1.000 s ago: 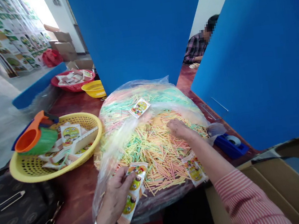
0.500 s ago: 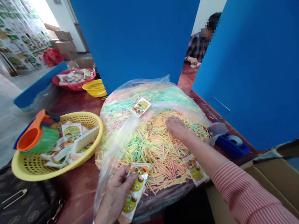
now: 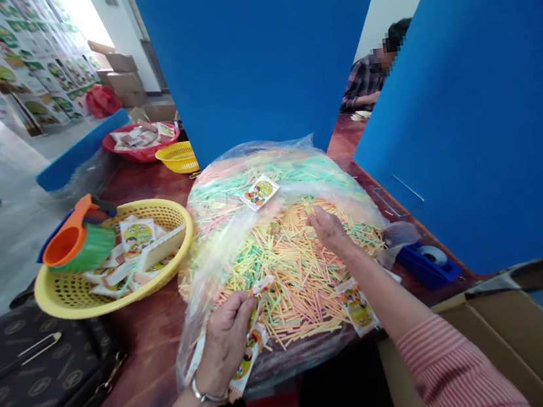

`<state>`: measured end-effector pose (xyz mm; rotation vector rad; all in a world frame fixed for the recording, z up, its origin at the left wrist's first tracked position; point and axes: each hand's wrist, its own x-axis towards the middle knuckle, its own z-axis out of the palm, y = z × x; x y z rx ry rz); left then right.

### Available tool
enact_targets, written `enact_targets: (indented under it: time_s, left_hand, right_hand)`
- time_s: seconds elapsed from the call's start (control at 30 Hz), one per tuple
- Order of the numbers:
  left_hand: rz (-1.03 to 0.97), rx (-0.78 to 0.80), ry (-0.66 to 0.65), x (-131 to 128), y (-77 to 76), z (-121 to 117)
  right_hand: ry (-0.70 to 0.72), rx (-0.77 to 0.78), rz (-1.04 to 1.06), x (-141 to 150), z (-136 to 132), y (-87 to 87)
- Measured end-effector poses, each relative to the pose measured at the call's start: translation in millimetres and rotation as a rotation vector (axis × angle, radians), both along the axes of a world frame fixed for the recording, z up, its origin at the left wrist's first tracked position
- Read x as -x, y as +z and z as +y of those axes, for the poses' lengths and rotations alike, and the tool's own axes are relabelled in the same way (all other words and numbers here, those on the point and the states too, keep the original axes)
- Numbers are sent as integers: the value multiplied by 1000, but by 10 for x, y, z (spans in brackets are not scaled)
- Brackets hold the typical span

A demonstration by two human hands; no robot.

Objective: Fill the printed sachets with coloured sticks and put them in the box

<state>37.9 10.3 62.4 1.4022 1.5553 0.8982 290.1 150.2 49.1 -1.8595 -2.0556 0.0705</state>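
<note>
I'm tracking the left hand (image 3: pixel 227 344) pinching a printed sachet strip (image 3: pixel 251 338) tightly at its top edge. The right hand (image 3: pixel 329 233) is resting loosely open on pastel sticks (image 3: pixel 300 279), heaped in a clear plastic bag (image 3: pixel 251 160) on the wooden table (image 3: pixel 146 192).

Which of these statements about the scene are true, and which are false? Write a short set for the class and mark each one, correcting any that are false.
1. The left hand holds a printed sachet strip. True.
2. The right hand is inside the red basket. False: it is on the coloured sticks in the clear plastic bag.
3. An orange scoop sits in the yellow basket. True.
4. The blue tape dispenser is left of the bag in the view. False: the blue tape dispenser is right of the bag.
5. A co-worker sits beyond a blue partition. True.
</note>
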Motion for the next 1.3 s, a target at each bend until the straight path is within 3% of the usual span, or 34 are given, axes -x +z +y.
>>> enact_targets:
  time_s: [0.17, 0.23, 0.4, 0.5, 0.6, 0.77, 1.0, 1.17, 1.3]
  left_hand:
    - [48, -134, -98, -55, -139, 69]
    - [32, -110, -141, -78, -191, 98]
    - [-47, -58, -203, -161, -233, 141]
    - [-62, -34, -238, -212, -211, 145]
    - [-80, 1, -268, -240, -180, 144]
    - [-130, 36, -286, -224, -177, 166]
    - [-211, 130, -335, -243, -224, 195]
    - [-317, 196, -322, -271, -227, 187]
    - [-309, 192, -328, -255, -208, 184]
  right_hand:
    - [7, 7, 220, 56, -160, -28]
    - [33, 37, 491, 103, -220, -34]
    - [107, 35, 1438, 406, -438, -14]
    - [175, -47, 1695, 609, -620, 27]
    - [206, -118, 1647, 704, -759, 59]
    - [194, -131, 1283, 666, -769, 33]
    - [202, -229, 1682, 742, -755, 60]
    - [242, -103, 1698, 844, -886, 62]
    - [219, -180, 1732, 865, -953, 29]
